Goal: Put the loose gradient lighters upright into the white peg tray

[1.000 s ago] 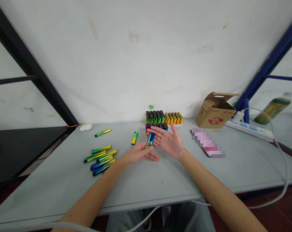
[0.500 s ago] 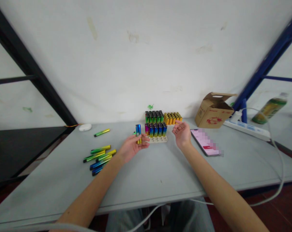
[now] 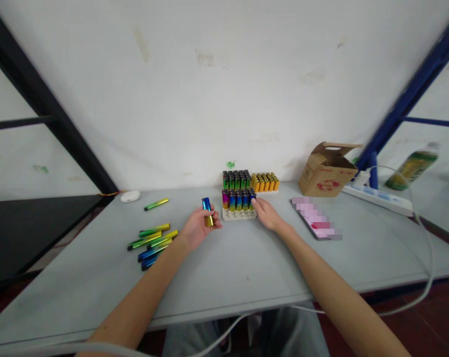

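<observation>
My left hand (image 3: 200, 225) is closed around a shiny lighter (image 3: 208, 212), blue above and yellow below, held tilted over the table. In front stands a pale rack (image 3: 239, 215) with empty holes along its near side. Upright lighters (image 3: 239, 200) fill a row of it, one purple and several blue and yellow. My right hand (image 3: 268, 214) is at the rack's right end, thumb and fingers closed on the end lighter (image 3: 252, 198); some fingertips are hidden. Left of my left arm lies a loose pile of green, yellow and blue lighters (image 3: 157, 240).
Behind the rack stand green lighters (image 3: 236, 179) and a block of yellow lighters (image 3: 265, 182) against the wall. To the right are a phone (image 3: 315, 218), an open cardboard box (image 3: 328, 173), a power strip (image 3: 380, 200) and a bottle (image 3: 412, 166). A white case (image 3: 130, 196) sits far left.
My right hand has moved left to the rack's end and closed there. The left hand has drawn slightly left and down, tilting its lighter.
</observation>
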`<move>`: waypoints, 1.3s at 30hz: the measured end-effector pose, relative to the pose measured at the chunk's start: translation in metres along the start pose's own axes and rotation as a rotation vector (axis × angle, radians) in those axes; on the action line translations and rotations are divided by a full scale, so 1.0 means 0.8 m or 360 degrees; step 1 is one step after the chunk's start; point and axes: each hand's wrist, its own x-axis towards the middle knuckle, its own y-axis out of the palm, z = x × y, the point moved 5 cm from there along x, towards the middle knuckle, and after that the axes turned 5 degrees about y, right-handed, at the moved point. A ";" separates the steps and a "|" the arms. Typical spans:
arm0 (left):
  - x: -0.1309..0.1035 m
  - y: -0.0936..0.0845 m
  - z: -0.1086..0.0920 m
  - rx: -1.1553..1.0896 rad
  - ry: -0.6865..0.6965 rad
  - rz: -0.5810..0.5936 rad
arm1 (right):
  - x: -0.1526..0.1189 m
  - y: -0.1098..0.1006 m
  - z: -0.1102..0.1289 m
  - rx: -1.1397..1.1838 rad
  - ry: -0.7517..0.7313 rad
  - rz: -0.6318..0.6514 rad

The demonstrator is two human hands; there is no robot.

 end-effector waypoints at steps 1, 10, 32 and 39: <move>0.000 0.000 0.000 -0.0020 -0.0013 0.0009 | 0.000 0.000 0.000 -0.0067 -0.0034 0.0010; -0.002 0.004 -0.006 -0.0179 -0.0066 0.0086 | -0.003 0.005 0.002 -0.0381 -0.0180 0.0055; -0.001 0.003 0.007 -0.0156 -0.0228 0.0400 | -0.010 -0.011 0.012 0.0101 -0.0112 -0.0368; -0.012 0.023 0.034 0.0089 -0.0387 0.0582 | -0.038 -0.014 0.100 0.0619 -0.0585 -0.0403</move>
